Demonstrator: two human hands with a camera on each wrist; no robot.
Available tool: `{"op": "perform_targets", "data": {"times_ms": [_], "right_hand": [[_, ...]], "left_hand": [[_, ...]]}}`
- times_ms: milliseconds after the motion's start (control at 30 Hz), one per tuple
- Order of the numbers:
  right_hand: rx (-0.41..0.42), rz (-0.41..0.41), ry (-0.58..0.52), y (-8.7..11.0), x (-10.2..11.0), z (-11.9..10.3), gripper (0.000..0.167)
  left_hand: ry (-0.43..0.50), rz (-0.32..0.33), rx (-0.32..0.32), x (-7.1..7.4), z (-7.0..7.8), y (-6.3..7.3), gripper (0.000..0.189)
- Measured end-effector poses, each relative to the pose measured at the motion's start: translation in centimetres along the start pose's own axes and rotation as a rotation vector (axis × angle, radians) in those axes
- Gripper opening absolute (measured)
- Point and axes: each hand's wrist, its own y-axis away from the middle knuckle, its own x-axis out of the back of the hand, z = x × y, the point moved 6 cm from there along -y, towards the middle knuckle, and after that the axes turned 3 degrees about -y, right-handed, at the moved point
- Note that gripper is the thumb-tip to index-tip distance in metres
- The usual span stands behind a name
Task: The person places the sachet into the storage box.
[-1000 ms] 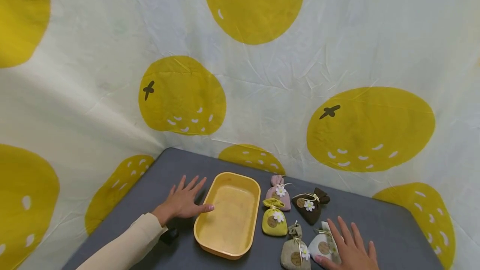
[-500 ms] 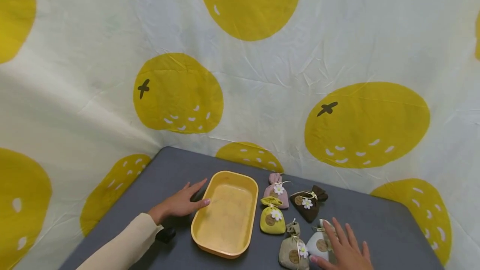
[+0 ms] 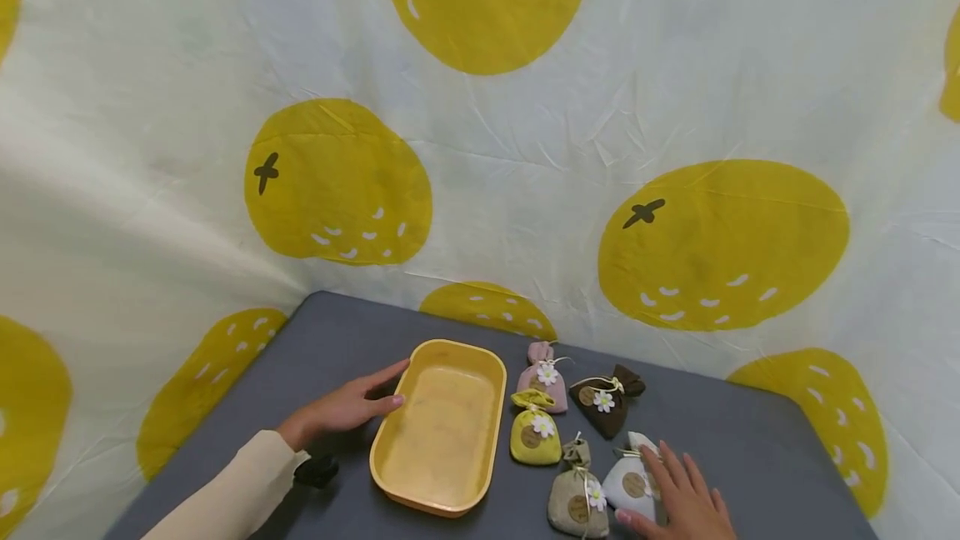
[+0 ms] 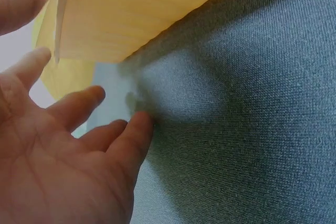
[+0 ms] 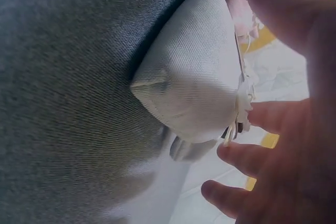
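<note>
Left hand [image 3: 341, 408] shifted onto tray [image 3: 441, 427] edge, right hand [image 3: 686, 505] spread over white pouch [image 3: 628, 482], wrist view shows its seam, grey worktop [image 3: 750, 457], orange-print backdrop [image 3: 525, 148].

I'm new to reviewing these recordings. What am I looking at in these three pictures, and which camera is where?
No machine here: a person works with two bare hands. The wide picture comes from a camera on the head; the two close-ups come from cameras on each wrist. On the grey cloth-covered table lie a yellow oblong plastic tray and five small drawstring fabric pouches: pink, dark brown, yellow-green, beige and white. The left hand touches the tray's rim with straight fingers. The right hand rests beside the white pouch, fingers spread. Nothing is gripped.
</note>
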Motion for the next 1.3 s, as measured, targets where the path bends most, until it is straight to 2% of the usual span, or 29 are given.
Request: {"op": "perform_targets", "data": {"times_ms": [133, 200, 400, 533, 633, 833, 900, 1100, 1300], "right_hand": [[0.076, 0.067, -0.042, 0.0, 0.4, 0.0, 0.108], [0.061, 0.086, -0.082, 0.2, 0.6, 0.2, 0.107], [-0.115, 0.069, -0.203, 0.5, 1.1, 1.3, 0.117], [-0.213, 0.061, -0.325, 0.7, 1.3, 2.1, 0.118], [-0.261, 0.046, -0.403, 0.7, 1.3, 2.6, 0.107], [-0.252, 0.027, -0.504, 0.0, 1.0, 2.5, 0.079], [-0.267, 0.034, -0.579, -0.2, 0.7, 2.4, 0.074], [-0.242, 0.102, -0.812, -0.5, 0.5, 2.7, 0.064], [-0.267, 0.118, -0.891, -0.5, 0.6, 3.8, 0.062]], "left_hand": [[0.053, -0.042, -0.047, 0.1, 0.4, 0.1, 0.076], [0.078, -0.062, -0.061, 0.0, 0.3, 0.0, 0.077], [0.129, -0.096, -0.093, 0.1, 0.1, -0.2, 0.079], [0.165, -0.118, -0.126, 0.1, 0.3, -0.1, 0.078], [0.168, -0.12, -0.121, 0.0, 0.2, -0.1, 0.076], [0.163, -0.113, -0.094, -0.2, 0.0, 0.1, 0.075], [0.176, -0.104, -0.088, -0.2, 0.0, 0.4, 0.075], [0.206, -0.082, -0.035, -0.2, -0.5, 0.4, 0.075], [0.291, -0.107, -0.019, -0.6, -0.6, 0.2, 0.078]]}}
